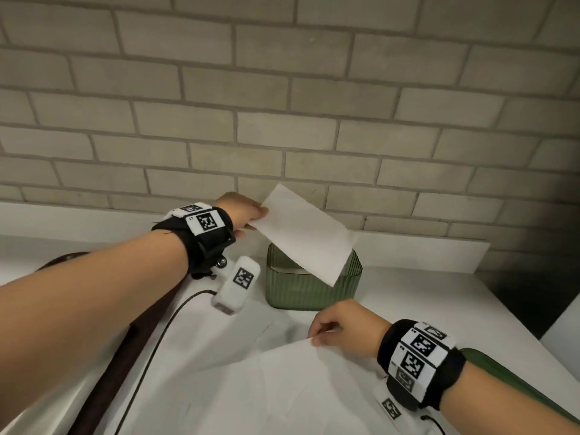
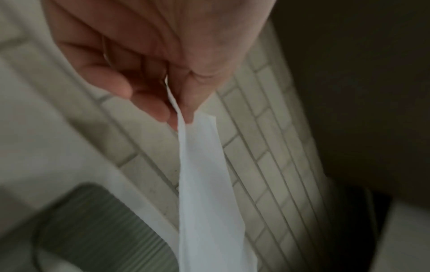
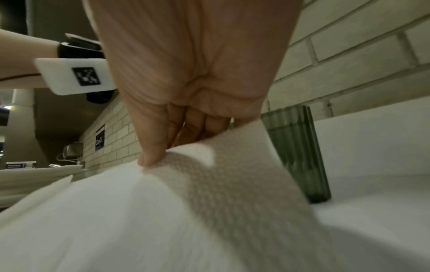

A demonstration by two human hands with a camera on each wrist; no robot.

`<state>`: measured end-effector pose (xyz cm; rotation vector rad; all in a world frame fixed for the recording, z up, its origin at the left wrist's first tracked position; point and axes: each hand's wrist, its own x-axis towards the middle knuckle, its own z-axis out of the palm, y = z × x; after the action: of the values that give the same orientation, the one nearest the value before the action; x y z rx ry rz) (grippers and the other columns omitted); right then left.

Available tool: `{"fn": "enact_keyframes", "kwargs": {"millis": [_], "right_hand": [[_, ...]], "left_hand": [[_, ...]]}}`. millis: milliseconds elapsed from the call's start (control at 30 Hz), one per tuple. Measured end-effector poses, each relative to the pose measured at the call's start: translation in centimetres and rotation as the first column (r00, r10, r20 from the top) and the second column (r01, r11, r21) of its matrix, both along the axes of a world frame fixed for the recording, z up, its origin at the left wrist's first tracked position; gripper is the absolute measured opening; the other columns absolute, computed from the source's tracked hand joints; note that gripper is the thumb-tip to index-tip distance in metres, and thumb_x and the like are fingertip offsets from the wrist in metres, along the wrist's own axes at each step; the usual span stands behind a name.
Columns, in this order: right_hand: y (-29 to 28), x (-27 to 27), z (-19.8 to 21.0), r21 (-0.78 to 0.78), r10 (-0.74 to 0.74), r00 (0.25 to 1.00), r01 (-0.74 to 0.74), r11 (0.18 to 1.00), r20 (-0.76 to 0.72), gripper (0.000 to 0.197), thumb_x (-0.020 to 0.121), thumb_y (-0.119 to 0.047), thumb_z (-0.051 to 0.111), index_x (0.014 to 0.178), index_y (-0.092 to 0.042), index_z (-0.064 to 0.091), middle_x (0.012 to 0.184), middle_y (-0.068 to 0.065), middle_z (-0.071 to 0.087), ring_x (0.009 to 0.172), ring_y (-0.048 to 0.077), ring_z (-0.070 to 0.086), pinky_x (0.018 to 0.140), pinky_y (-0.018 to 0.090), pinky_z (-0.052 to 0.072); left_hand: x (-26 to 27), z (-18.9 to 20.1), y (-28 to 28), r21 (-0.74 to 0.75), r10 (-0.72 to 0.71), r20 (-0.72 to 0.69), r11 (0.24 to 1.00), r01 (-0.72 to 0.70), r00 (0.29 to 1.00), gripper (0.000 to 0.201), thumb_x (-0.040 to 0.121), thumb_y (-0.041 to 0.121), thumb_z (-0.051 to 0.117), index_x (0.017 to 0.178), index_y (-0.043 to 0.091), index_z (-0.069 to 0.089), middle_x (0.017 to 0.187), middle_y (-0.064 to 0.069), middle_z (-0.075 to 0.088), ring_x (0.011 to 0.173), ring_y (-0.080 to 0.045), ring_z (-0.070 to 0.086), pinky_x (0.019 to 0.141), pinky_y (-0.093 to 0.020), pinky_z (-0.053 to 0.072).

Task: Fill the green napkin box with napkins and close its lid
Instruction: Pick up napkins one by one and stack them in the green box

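The green ribbed napkin box (image 1: 301, 288) stands open on the white counter near the wall, also seen as the box (image 3: 298, 152) and box (image 2: 97, 226). My left hand (image 1: 248, 216) pinches one end of a folded white napkin (image 1: 306, 233) that slants down over the box's mouth; the napkin (image 2: 204, 184) sits between thumb and fingers (image 2: 149, 103). My right hand (image 1: 335, 324) pinches the corner of another white napkin (image 1: 282, 372) lying on the counter in front of the box, and the thumb (image 3: 151, 147) presses that napkin (image 3: 186, 202).
A brick wall (image 1: 282, 105) rises right behind the box. A dark brown strip (image 1: 125, 356) and a black cable (image 1: 150, 356) run along the left. A dark green edge (image 1: 508, 381) shows under my right forearm. More napkins (image 1: 219, 387) spread over the counter.
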<state>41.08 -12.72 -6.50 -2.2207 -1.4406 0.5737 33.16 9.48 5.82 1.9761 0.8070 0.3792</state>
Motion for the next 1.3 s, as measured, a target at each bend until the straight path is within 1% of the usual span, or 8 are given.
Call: {"fn": "enact_keyframes", "kwargs": {"millis": [167,333,467,600,767,933,1067,1300], "right_hand": [[-1.6,0.3,0.2,-0.04,-0.033,0.997,0.036,0.999,0.064,0.021,0.079,-0.024,0.072,0.1,-0.024,0.073,0.09,-0.013,0.07,0.084,-0.001,0.063,0.08,0.016,0.05],[-3.1,1.0,-0.7,-0.081,-0.135,0.969,0.155,0.985,0.208,0.045,0.078,-0.034,0.07,0.122,-0.034,0.06,0.111,-0.014,0.063,0.097,0.001,0.057,0.089,0.017,0.044],[-4.1,1.8,-0.9,-0.063,-0.248,0.949,0.264,0.962,0.197,0.03,0.08,-0.023,0.07,0.11,-0.022,0.068,0.075,-0.02,0.05,0.065,-0.005,0.047,0.065,0.009,0.036],[-5.0,2.1,-1.8,-0.041,-0.36,0.925,0.367,0.929,0.124,0.026,0.076,-0.013,0.071,0.102,-0.017,0.071,0.079,-0.01,0.062,0.069,0.002,0.056,0.063,0.002,0.04],[-4.9,1.5,-2.5,-0.121,-0.369,0.929,0.369,0.921,0.03,0.047,0.074,-0.038,0.076,0.115,-0.018,0.064,0.1,-0.008,0.057,0.086,0.004,0.055,0.076,0.009,0.042],[-4.0,1.0,-2.1,-0.22,-0.285,0.956,0.294,0.93,0.071,0.066,0.075,-0.038,0.076,0.132,-0.017,0.051,0.099,-0.009,0.049,0.091,0.008,0.047,0.079,0.014,0.036],[-3.6,0.8,-2.0,-0.257,-0.261,0.962,0.272,0.927,0.076,0.065,0.076,-0.033,0.076,0.132,-0.017,0.048,0.077,-0.019,0.035,0.087,0.01,0.044,0.071,0.014,0.036],[-3.4,0.8,-1.7,-0.193,-0.259,0.956,0.283,0.94,0.141,0.044,0.076,-0.03,0.075,0.114,-0.015,0.06,0.071,-0.016,0.04,0.075,0.01,0.046,0.055,0.008,0.032]], "left_hand": [[4.1,-2.8,-0.5,-0.175,0.103,-0.015,0.979,-0.104,0.995,0.019,0.095,0.016,0.054,0.101,-0.001,0.06,0.085,-0.007,0.065,0.071,-0.014,0.065,0.034,-0.02,0.04],[6.3,-6.5,-0.3,-0.154,0.077,-0.096,0.984,-0.091,0.992,0.006,0.091,0.01,0.058,0.091,0.005,0.06,0.086,-0.014,0.065,0.082,-0.02,0.072,0.086,-0.038,0.055],[7.1,-8.9,0.9,0.036,0.018,-0.296,0.999,-0.008,0.955,0.043,0.095,0.044,0.043,0.117,0.01,0.056,0.116,-0.01,0.063,0.101,-0.027,0.063,0.092,-0.032,0.049],[7.3,-9.6,0.0,0.166,0.085,-0.307,0.986,-0.035,0.948,0.051,0.092,0.055,0.04,0.105,0.01,0.061,0.104,-0.008,0.066,0.101,-0.029,0.062,0.09,-0.031,0.05],[7.4,-9.6,-1.0,0.232,0.046,-0.306,0.972,0.028,0.951,0.05,0.087,0.062,0.043,0.075,0.015,0.055,0.082,-0.003,0.061,0.079,-0.026,0.058,0.086,-0.029,0.052],[7.2,-9.0,-2.0,0.32,-0.03,-0.473,0.925,0.204,0.881,0.043,0.089,0.041,0.055,0.113,0.006,0.062,0.1,-0.009,0.065,0.089,-0.028,0.062,0.084,-0.036,0.055],[7.3,-7.6,-2.7,0.424,0.053,-0.49,0.887,0.185,0.87,0.027,0.094,0.013,0.047,0.067,0.006,0.047,0.082,-0.008,0.056,0.094,-0.029,0.059,0.08,-0.029,0.049],[7.2,-6.5,-3.5,0.503,0.059,-0.581,0.811,0.301,0.812,0.028,0.085,0.006,0.056,0.061,0.008,0.041,0.076,-0.005,0.056,0.092,-0.025,0.062,0.079,-0.027,0.049]]}}
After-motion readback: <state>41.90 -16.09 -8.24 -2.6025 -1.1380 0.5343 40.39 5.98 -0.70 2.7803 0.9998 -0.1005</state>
